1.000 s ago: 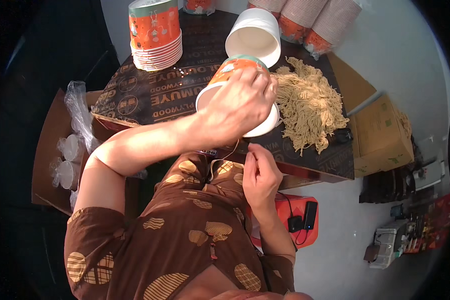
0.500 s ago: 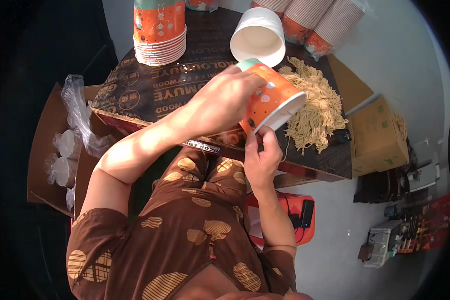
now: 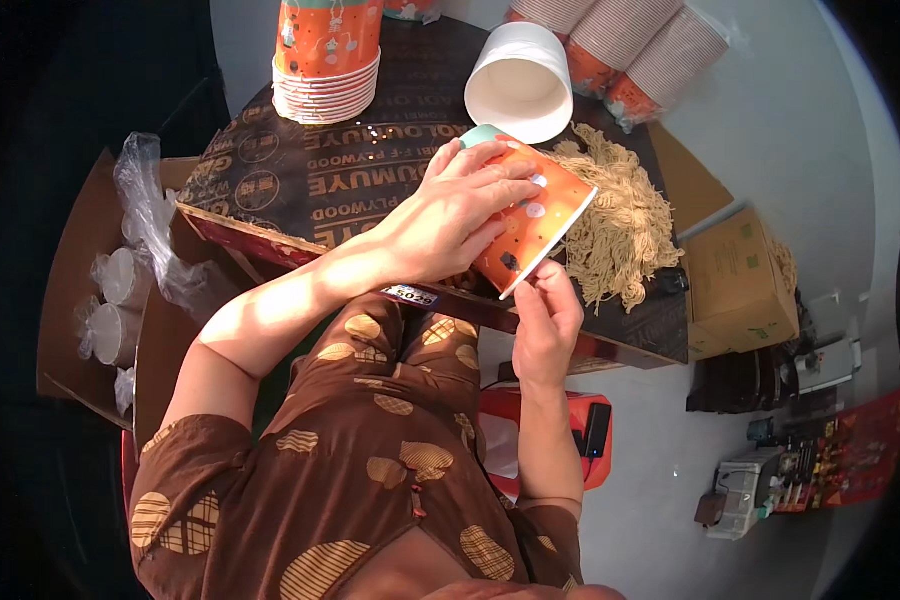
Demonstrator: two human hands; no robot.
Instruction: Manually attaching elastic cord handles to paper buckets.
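a dark printed plywood table [image 3: 225,190] stands against a pale wall [image 3: 820,130], with an open cardboard box [image 3: 58,300] at its left holding wrapped white cups [image 3: 120,335] and crumpled clear plastic [image 3: 150,185]. a second cardboard carton [image 3: 735,280] stands off the right side, and below it a red stool [image 3: 587,410] bears a small black device [image 3: 597,430]. at the back of the table, a nested stack of orange cups [image 3: 327,55] is at the left, a plain white tub [image 3: 520,85] lies tipped with its mouth toward the person, and long wrapped stacks [image 3: 635,55] lean at the right. a loose heap of tan strands [image 3: 625,230] lies on the tabletop, just right of the orange cup [image 3: 545,228] being handled. that cup is at the table's near edge, tilted on its side, its teal base end up and left and its white rim facing lower right. the left hand [image 3: 465,205] grips it from above, fingers stretched across the wall. the right hand [image 3: 550,320] is at the rim, thumb and bent fingers drawn close together; whether they pinch anything i cannot tell.
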